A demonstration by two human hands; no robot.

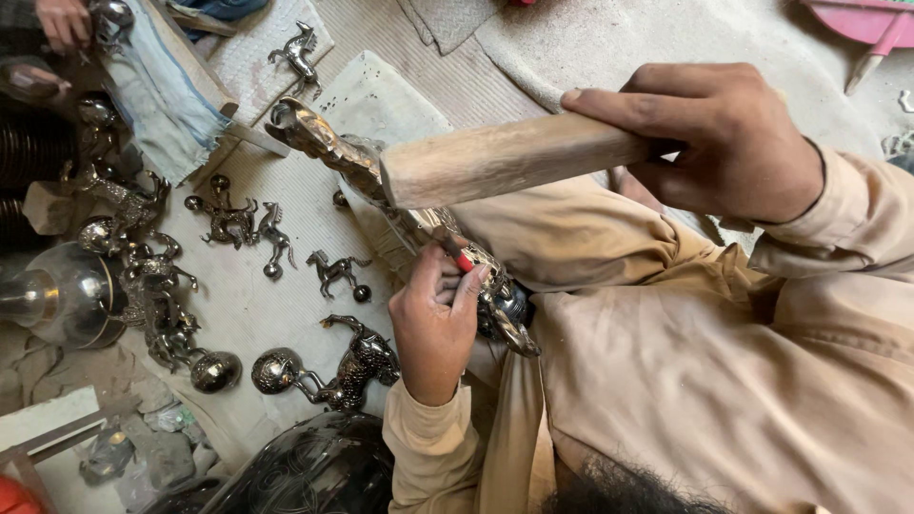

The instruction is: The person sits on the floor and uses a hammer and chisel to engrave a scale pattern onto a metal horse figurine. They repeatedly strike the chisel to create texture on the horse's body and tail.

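Your right hand (716,143): fingers wrapped tight round wooden mallet (509,157), thumb along top. Mallet head sits just above metal figure (400,205) lying across your lap. Your left hand (436,319): fingers curled shut round red-handled tool (455,251), tip touching figure below mallet. Small horse figurines (335,271) lie on floor beside figure, apart from both hands.

Tilted metal figurine (333,152) under wooden mallet (505,157)
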